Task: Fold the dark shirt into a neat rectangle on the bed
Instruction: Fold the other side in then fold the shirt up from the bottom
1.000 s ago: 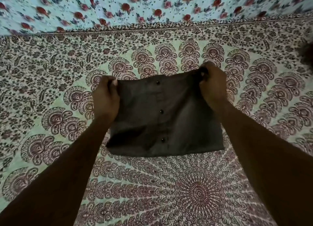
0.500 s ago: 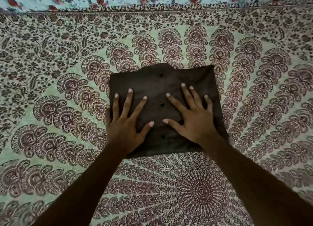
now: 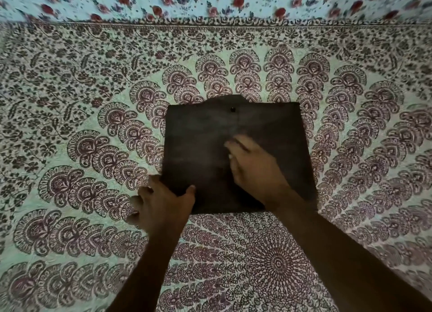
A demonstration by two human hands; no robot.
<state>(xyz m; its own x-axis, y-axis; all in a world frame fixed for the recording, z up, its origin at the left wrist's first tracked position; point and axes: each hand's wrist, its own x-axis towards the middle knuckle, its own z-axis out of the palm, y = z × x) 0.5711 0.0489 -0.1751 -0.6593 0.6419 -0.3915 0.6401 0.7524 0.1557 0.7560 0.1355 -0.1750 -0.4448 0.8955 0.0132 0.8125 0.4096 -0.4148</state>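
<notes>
The dark shirt lies flat on the bed as a near-square rectangle, with one button showing near its far edge and a small collar bump at the top. My left hand covers the shirt's near-left corner, thumb on the cloth and fingers spread onto the sheet beside it. My right hand rests on the middle of the shirt with fingers extended; it is blurred by motion.
The shirt lies on a pale green bedsheet printed with a maroon mandala pattern that fills the view. A light floral cloth with red roses runs along the far edge.
A second ago both hands held the shirt's top edge up; then they pressed flat on it. Now the left hand has slid to the near-left corner and the right hand sweeps across the middle.
</notes>
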